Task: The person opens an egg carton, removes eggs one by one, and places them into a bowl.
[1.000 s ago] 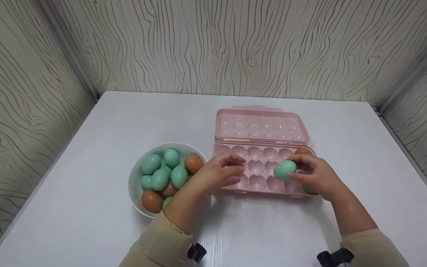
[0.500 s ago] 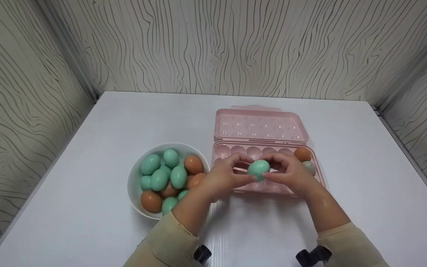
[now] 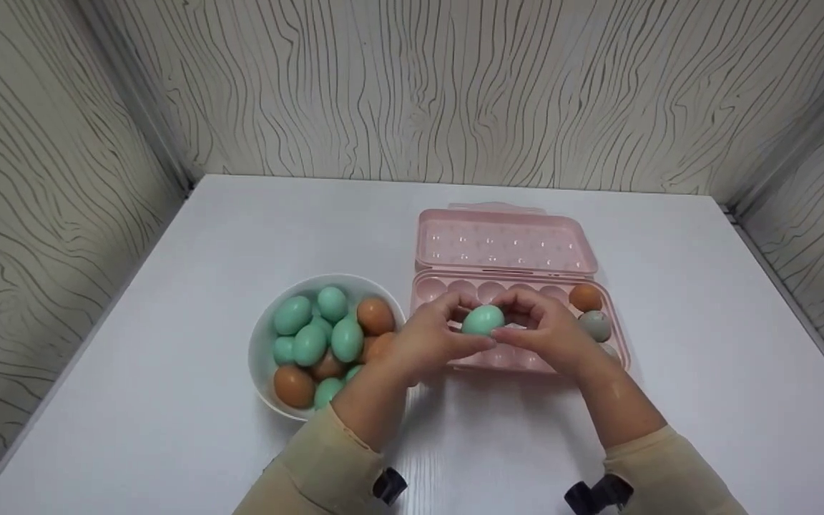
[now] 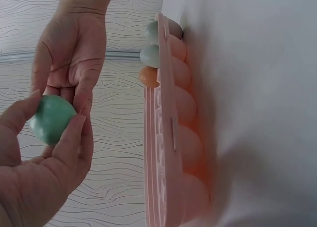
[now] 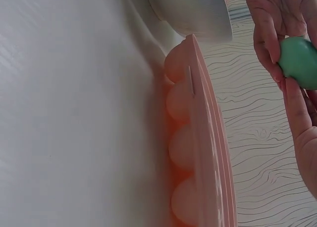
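Above the pink egg box (image 3: 531, 362), both hands hold one green egg (image 3: 483, 320) between them. My left hand (image 3: 432, 332) grips it from the left with thumb and fingertips. From the right, my right hand (image 3: 549, 330) has its thumb and fingers against the same egg. The left wrist view shows this green egg (image 4: 52, 119) held well above the box's rim. A brown egg (image 3: 585, 297) and pale grey-green eggs, one of them a pale egg (image 3: 595, 325), sit in the box's right end column. The hands hide some of the middle cups.
A white bowl (image 3: 260, 372) of green and brown eggs stands left of the box, partly behind my left forearm. The box's pink lid (image 3: 505, 239) lies folded back toward the rear. Wood-grain panels (image 3: 412, 93) enclose the white table (image 3: 297, 222).
My right hand has come left with the green egg, from the box's right side to my left hand. Both hands now grip the egg, which has shifted slightly further left.
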Action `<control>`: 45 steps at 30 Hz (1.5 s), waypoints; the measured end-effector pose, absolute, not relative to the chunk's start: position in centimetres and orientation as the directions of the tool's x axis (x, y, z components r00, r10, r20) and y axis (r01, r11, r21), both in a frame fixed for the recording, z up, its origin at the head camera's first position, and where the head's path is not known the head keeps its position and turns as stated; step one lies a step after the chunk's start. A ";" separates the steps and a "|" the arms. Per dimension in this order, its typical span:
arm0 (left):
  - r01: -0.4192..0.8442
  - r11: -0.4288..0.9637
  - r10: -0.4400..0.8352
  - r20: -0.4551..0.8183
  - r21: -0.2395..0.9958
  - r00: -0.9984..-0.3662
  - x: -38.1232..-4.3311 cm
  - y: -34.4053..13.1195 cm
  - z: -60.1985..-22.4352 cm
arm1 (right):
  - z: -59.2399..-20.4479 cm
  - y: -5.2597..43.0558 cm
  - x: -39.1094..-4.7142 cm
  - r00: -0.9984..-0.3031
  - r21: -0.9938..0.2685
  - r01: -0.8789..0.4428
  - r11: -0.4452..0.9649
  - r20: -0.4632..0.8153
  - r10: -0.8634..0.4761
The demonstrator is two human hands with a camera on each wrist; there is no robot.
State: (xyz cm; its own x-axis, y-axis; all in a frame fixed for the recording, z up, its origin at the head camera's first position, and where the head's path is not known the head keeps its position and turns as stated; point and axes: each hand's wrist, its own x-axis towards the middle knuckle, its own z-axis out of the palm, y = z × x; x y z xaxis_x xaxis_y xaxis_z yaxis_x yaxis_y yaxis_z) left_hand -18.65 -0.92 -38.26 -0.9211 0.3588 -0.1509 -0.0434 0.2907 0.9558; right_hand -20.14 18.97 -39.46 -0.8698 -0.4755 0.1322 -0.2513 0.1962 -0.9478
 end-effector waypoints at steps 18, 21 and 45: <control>-0.227 0.261 0.311 -0.304 0.938 -0.900 -19.0 -6.1 -36.0 | -38.6 20.8 -21.2 -0.902 -0.993 -0.105 0.057 0.071 -0.426; -0.238 0.368 0.287 -0.353 0.899 -0.891 -18.9 -7.5 -35.5 | -38.6 21.1 -21.3 -0.918 -0.993 -0.097 0.060 0.066 -0.390; -0.216 0.703 0.244 -0.514 0.678 -0.823 -18.1 -13.7 -35.8 | -39.0 22.2 -21.6 -0.923 -0.992 -0.080 0.100 0.036 -0.383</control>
State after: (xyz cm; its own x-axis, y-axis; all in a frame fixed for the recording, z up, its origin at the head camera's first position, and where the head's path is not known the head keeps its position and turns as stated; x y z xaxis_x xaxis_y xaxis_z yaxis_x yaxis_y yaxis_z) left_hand -18.07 -13.67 -35.78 -0.8226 0.2436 -0.5139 -0.2155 0.7027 0.6781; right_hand -21.58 22.18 -39.02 -0.9229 -0.3834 0.0356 -0.0798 0.1000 -0.9918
